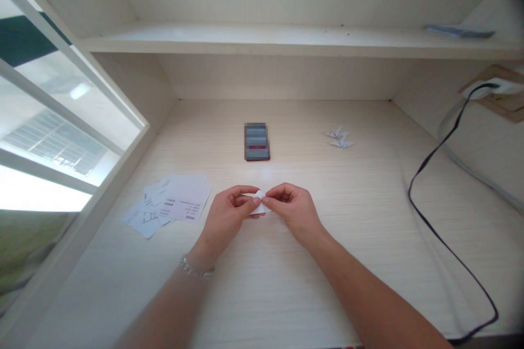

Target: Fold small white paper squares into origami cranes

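Both hands meet over the middle of the pale wooden desk (pixel 368 218). My left hand (pixel 231 210) and my right hand (pixel 289 206) pinch a small folded piece of white paper (pixel 258 205) between thumbs and fingertips, just above the desk. Most of the paper is hidden by the fingers. A thin bracelet (pixel 196 269) sits on my left wrist.
A loose pile of printed paper slips (pixel 172 204) lies to the left of my hands. A phone (pixel 257 142) lies flat farther back. Three small folded paper pieces (pixel 339 138) rest at the back right. A black cable (pixel 442 240) runs along the right side. A shelf (pixel 286 41) hangs above.
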Action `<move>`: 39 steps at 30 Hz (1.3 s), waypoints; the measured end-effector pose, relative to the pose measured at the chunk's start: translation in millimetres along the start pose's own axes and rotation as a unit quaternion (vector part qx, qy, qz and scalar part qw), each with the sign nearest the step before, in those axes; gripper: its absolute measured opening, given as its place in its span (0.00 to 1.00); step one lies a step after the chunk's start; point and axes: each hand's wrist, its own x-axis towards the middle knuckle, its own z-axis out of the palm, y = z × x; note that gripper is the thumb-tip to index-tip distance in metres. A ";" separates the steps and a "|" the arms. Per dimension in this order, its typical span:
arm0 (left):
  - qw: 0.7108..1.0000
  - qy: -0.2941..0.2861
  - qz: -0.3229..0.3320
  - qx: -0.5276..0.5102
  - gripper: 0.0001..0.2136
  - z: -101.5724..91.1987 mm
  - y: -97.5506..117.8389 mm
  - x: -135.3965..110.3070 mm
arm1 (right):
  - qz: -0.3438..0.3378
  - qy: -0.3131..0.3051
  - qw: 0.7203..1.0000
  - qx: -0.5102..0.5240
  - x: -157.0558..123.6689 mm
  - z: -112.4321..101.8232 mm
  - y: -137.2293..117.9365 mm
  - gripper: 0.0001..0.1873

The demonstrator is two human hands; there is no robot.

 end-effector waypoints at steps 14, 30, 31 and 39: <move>0.999 0.025 -0.011 0.036 0.16 2.7 3.4 -0.3 | 0.026 0.009 0.997 0.070 0.2 1.4 3.0 0.10; 0.995 0.023 -0.008 0.098 0.16 1.4 2.8 -0.4 | 0.136 -0.048 0.984 0.100 5.6 -7.4 -1.4 0.12; 0.995 0.027 -0.008 0.095 0.16 0.9 2.5 -0.1 | 0.144 -0.059 0.983 0.098 6.4 -9.4 -2.6 0.12; 0.996 0.009 -0.013 0.084 0.15 -1.6 1.8 -0.3 | 0.101 -0.070 0.992 0.031 8.5 -13.9 -5.0 0.12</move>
